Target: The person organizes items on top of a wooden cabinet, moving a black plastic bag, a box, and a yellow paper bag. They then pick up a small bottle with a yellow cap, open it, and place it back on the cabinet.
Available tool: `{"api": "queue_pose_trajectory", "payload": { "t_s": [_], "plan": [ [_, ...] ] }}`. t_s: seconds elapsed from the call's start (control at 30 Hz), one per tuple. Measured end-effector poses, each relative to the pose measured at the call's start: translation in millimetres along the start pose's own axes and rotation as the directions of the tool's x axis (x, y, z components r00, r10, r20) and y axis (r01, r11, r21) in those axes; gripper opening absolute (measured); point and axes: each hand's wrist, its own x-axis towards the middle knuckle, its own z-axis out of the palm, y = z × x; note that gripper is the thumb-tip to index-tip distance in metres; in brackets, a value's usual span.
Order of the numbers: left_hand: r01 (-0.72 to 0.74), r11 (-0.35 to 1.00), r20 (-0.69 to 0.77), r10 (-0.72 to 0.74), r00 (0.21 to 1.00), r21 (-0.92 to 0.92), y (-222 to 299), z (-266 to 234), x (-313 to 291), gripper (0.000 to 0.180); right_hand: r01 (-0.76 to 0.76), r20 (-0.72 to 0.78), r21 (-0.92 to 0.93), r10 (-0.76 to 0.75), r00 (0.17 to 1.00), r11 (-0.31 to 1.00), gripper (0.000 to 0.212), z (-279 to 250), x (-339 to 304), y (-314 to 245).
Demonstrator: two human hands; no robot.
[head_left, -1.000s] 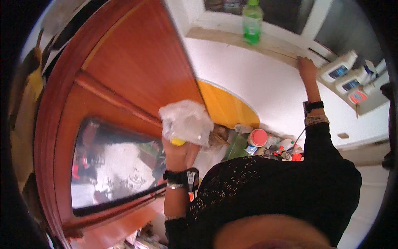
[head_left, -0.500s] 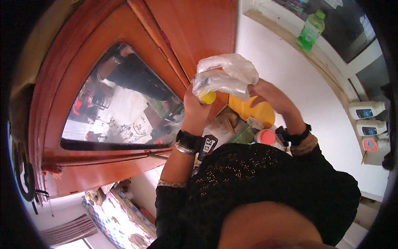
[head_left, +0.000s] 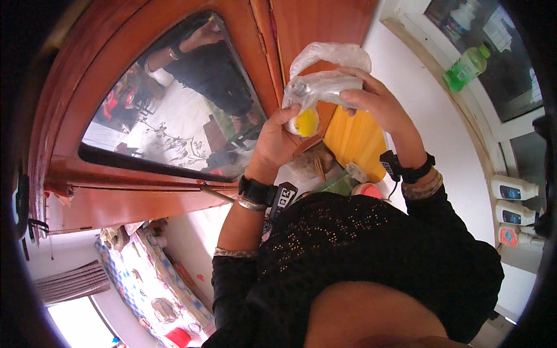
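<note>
A crumpled, clear plastic bag (head_left: 333, 86) hangs between my hands in front of the wooden cabinet. My left hand (head_left: 275, 142) is closed around its lower left end, thumb on top. A rounded yellow-and-white object (head_left: 307, 123) shows there beside the thumb, under or inside the plastic; its kind cannot be made out. My right hand (head_left: 380, 103) pinches the bag's right side between thumb and fingers. One loose fold of the bag arches up above both hands.
A reddish wooden cabinet (head_left: 316, 29) with a mirror (head_left: 174, 124) stands ahead and left. Right, a green bottle (head_left: 467, 68) and several white bottles (head_left: 513, 188) line the window ledge. Below my hands are a yellow panel (head_left: 357, 142) and a pink-red lid (head_left: 367, 190). A bed (head_left: 154, 284) lies lower left.
My right hand has gone from loose fingers beside the bag to pinching it. More of the yellow-and-white object shows by my left thumb. The view has shifted.
</note>
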Motion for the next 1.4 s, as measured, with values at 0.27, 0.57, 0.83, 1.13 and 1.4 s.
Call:
{"api": "queue_pose_trajectory", "payload": {
  "t_s": [0.27,0.57,0.83,1.13,1.4],
  "plan": [
    [0.223,0.953,0.113,-0.203,0.973,-0.204,11.0,-4.5,-6.1,0.039,-0.030,0.151,-0.054,0.038,0.988,0.998,0.054,-12.6,1.0,-4.2],
    [0.168,0.979,0.037,-0.165,0.986,-0.116,13.6,12.6,-10.3,0.041,-0.149,0.142,-0.010,0.149,0.979,0.989,0.062,-13.9,-9.5,39.4],
    [0.097,0.995,-0.010,-0.097,0.995,-0.019,20.3,31.1,-16.8,0.043,-0.108,0.190,-0.036,0.113,0.975,0.994,0.065,-17.9,-9.9,45.2],
    [0.145,0.981,-0.040,-0.151,0.988,-0.132,29.3,10.8,-21.6,0.046,-0.242,0.311,0.363,0.127,0.942,0.900,0.066,8.8,9.5,67.4],
    [-0.062,0.998,-0.052,0.062,0.997,0.004,17.9,6.2,-31.5,0.039,-0.070,0.251,0.000,0.068,0.966,0.998,0.056,30.1,7.1,60.0]
  ]
}}
